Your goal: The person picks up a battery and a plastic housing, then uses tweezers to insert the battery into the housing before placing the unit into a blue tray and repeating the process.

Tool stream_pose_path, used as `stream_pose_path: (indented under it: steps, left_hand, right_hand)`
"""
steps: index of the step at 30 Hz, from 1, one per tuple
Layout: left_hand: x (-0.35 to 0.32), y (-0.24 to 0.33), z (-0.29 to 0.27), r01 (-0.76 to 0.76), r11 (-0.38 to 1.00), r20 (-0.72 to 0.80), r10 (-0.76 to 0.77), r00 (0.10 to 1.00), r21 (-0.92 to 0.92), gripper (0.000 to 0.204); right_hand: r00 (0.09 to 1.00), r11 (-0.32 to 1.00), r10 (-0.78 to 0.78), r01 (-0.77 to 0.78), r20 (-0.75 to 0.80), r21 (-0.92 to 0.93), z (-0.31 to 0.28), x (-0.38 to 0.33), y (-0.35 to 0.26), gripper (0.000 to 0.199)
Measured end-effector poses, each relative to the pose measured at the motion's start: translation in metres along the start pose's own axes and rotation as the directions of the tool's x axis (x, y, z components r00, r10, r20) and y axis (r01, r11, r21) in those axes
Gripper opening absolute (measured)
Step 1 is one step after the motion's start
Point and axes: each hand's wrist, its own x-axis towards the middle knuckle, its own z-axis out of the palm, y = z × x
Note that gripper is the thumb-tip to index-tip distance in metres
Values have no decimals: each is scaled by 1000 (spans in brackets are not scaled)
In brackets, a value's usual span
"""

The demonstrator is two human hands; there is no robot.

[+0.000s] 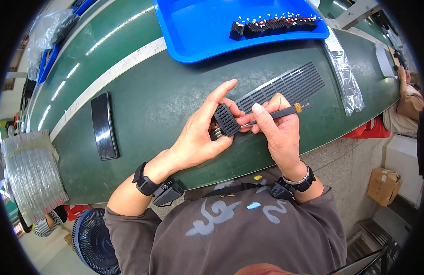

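My left hand is closed around a small black block with a grid of square holes. A few shiny metal cylinders show at the block's lower left, beside my palm. My right hand grips dark tweezers with a yellowish patch near the back end. Their tip points left at the block's right side, where my fingers partly hide it. Just beyond both hands, a long black slotted panel lies slantwise on the green table.
A blue tray at the far side holds a row of black packs with white connectors. At left lie a black phone and clear plastic packaging. A clear plastic sleeve lies right; a person's arm shows beyond.
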Motion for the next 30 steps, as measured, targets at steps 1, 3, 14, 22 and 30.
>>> stream_pose_path:
  steps: [1, 3, 14, 22, 30]
  left_hand:
    - [0, 0, 0, -8, 1000, 0, 8, 1000, -4, 94]
    - [0, 1, 0, 5, 1000, -3, -5, 1000, -4, 94]
    - [-1, 2, 1, 25, 999, -7, -25, 1000, -26, 94]
    - [-1, 3, 1, 34, 999, -13, -35, 999, -21, 95]
    - [-1, 7, 2, 9, 996, -15, -11, 1000, -85, 99]
  right_hand:
    - [1000, 1000, 1, -1, 0, -12, 0, 0, 0, 21]
    - [1000, 1000, 3, -3, 1, -20, 0, 0, 0, 21]
    - [1000, 1000, 9, -9, 15, -24, -1, 1, 0, 22]
    - [1000, 999, -17, 17, -5, -43, -3, 1, 3, 22]
    - [1000, 998, -16, 17, 9, -52, -4, 0, 3, 22]
